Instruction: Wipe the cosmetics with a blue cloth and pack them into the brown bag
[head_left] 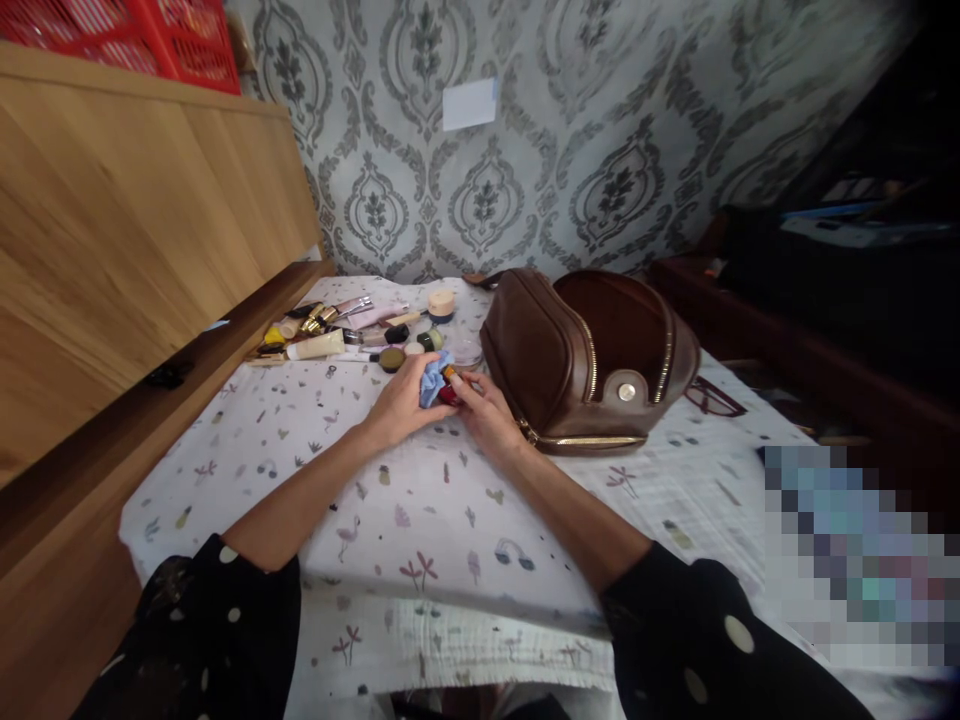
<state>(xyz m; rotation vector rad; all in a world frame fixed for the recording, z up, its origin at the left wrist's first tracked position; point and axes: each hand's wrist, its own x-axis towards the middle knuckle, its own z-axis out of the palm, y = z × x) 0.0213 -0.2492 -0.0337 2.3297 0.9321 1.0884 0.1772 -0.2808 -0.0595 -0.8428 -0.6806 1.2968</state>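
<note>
Patterned sheet (405, 510) mid-frame, left hand (399, 408) closed round crumpled blue cloth (430, 384), right hand (491, 415) pinching small red item (448, 394) against it, frame centre (two-handed, presumably for steadiness), beside brown bag (540, 365).

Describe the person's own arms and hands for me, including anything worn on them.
Black sleeves with scattered pale, roundish dots end around the elbows, leaving the forearms bare. The left hand and right hand are ungloved; no bracelet shows.
</note>
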